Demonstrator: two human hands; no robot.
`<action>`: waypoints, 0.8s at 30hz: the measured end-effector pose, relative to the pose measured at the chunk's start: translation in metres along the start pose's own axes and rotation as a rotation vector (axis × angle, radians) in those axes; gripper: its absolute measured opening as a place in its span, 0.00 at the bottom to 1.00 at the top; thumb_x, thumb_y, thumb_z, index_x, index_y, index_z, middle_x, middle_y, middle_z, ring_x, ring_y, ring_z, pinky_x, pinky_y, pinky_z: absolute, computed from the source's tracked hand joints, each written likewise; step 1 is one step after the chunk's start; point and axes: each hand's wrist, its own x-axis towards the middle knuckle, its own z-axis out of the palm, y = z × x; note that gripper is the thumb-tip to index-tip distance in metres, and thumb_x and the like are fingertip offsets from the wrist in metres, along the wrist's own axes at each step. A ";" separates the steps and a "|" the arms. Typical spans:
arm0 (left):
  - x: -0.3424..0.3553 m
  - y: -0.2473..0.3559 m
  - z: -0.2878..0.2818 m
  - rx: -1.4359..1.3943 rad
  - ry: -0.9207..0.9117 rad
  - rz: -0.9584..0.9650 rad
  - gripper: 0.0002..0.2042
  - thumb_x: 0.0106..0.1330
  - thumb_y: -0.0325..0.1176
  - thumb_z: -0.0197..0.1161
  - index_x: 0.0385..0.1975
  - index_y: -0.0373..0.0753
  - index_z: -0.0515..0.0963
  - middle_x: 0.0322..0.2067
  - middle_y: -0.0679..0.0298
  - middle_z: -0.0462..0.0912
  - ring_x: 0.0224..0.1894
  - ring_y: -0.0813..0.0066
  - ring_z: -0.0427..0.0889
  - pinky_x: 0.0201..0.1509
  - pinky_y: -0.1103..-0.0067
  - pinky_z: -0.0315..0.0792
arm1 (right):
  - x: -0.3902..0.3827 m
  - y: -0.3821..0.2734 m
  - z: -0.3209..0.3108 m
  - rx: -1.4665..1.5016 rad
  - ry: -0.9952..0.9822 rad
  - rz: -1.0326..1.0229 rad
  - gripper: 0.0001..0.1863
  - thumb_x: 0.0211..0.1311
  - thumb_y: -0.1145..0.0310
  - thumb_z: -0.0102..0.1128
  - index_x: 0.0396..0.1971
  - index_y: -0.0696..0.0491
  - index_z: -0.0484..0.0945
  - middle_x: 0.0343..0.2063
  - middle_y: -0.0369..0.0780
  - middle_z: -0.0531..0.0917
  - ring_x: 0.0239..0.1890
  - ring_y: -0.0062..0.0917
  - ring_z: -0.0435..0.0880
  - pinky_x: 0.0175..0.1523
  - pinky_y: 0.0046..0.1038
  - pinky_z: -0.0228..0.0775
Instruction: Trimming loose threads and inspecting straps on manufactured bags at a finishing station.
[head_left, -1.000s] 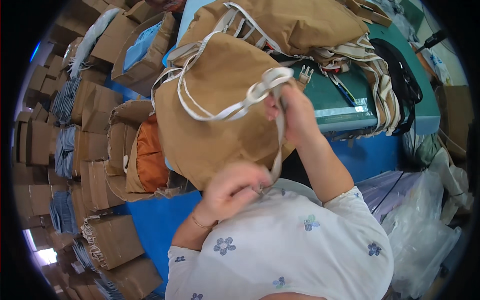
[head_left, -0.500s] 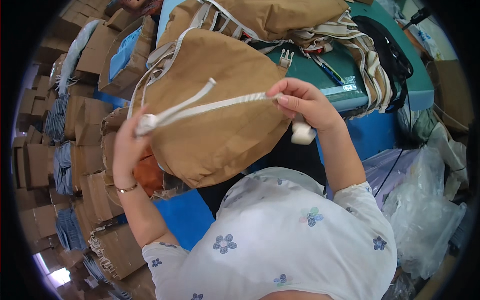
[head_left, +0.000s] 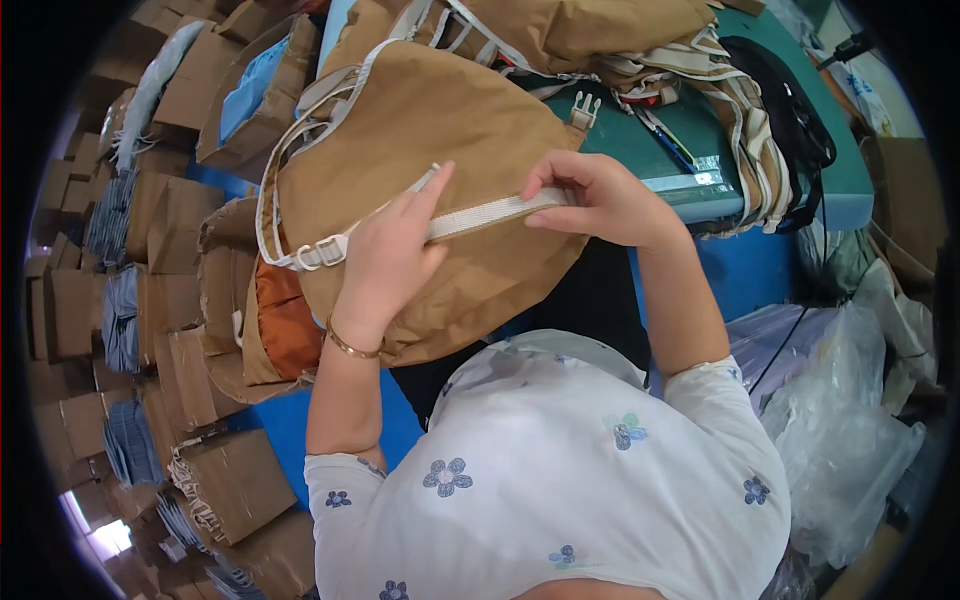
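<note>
A tan fabric bag (head_left: 440, 110) with white-bound edges lies across the near side of the table and over my lap. Across it runs a white webbing strap (head_left: 480, 217), drawn out toward the right. My right hand (head_left: 590, 200) pinches this strap between thumb and fingers. Over the strap's left stretch rests my left hand (head_left: 392, 250), fingers straight and thumb apart. A white plastic buckle (head_left: 325, 252) sits on the strap just left of that hand. Near the bag's upper right edge is another white side-release buckle part (head_left: 584, 110), prongs pointing up.
More tan bag pieces (head_left: 580, 35) are heaped on the green table (head_left: 640, 195). Snips (head_left: 668, 145) lie beside a bundle of straps (head_left: 750, 150) and a black bag (head_left: 780, 100). Cardboard boxes (head_left: 175, 235) crowd the left; clear plastic bags (head_left: 845, 420) fill the right.
My left hand has moved right, from the strap's buckle end onto the strap over the bag. The strap now lies lower, against the fabric. My right hand keeps its pinch, shifted slightly left.
</note>
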 end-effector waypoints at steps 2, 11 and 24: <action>0.010 0.021 0.003 -0.132 0.112 0.158 0.40 0.48 0.34 0.71 0.64 0.39 0.60 0.46 0.53 0.75 0.45 0.54 0.76 0.51 0.73 0.70 | 0.003 -0.005 0.008 -0.149 0.071 -0.125 0.12 0.50 0.76 0.67 0.34 0.53 0.76 0.28 0.32 0.76 0.29 0.16 0.74 0.31 0.17 0.64; 0.036 -0.003 0.046 -1.066 0.199 -0.239 0.21 0.61 0.38 0.64 0.51 0.33 0.73 0.29 0.61 0.80 0.35 0.70 0.80 0.41 0.78 0.73 | 0.008 0.036 -0.019 -0.384 0.859 0.006 0.21 0.50 0.73 0.68 0.45 0.56 0.74 0.37 0.38 0.78 0.39 0.24 0.79 0.41 0.23 0.72; 0.065 0.004 0.046 -0.135 0.142 -0.006 0.21 0.57 0.38 0.65 0.48 0.35 0.75 0.39 0.54 0.77 0.42 0.59 0.77 0.47 0.72 0.72 | 0.020 0.076 -0.007 -0.569 0.639 -0.190 0.19 0.57 0.70 0.62 0.50 0.50 0.77 0.48 0.39 0.79 0.42 0.30 0.76 0.47 0.26 0.70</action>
